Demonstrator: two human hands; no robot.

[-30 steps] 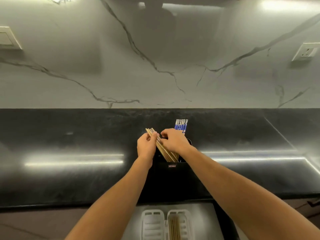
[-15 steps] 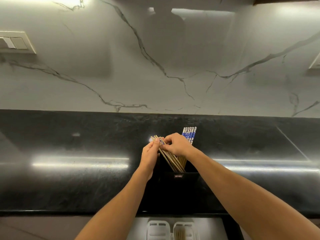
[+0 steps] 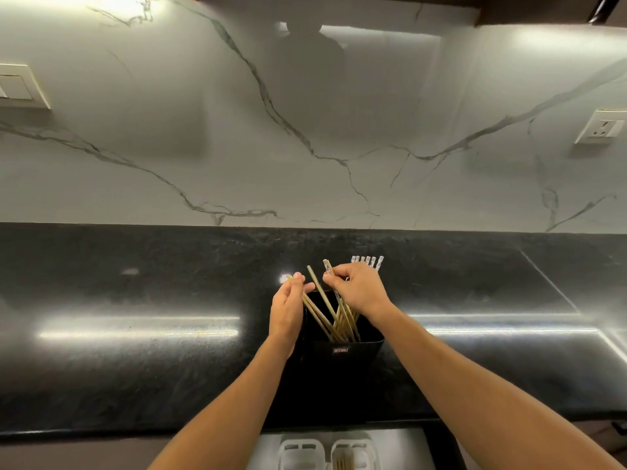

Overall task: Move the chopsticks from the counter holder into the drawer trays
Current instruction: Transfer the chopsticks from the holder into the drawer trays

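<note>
Veined marble backsplash (image 3: 203, 130), wall socket (image 3: 600, 127), light switch (image 3: 20, 85)

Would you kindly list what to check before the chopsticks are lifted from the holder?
1. Left hand pinches wooden chopsticks: ok.
2. Right hand pinches one chopstick: ok.
3. Holder upright on counter: ok.
4. Chopsticks clear of holder: not ok, lower ends inside.
5. Drawer open below, trays in view: ok.
6. Room in trays: cannot tell, cut off.
</note>
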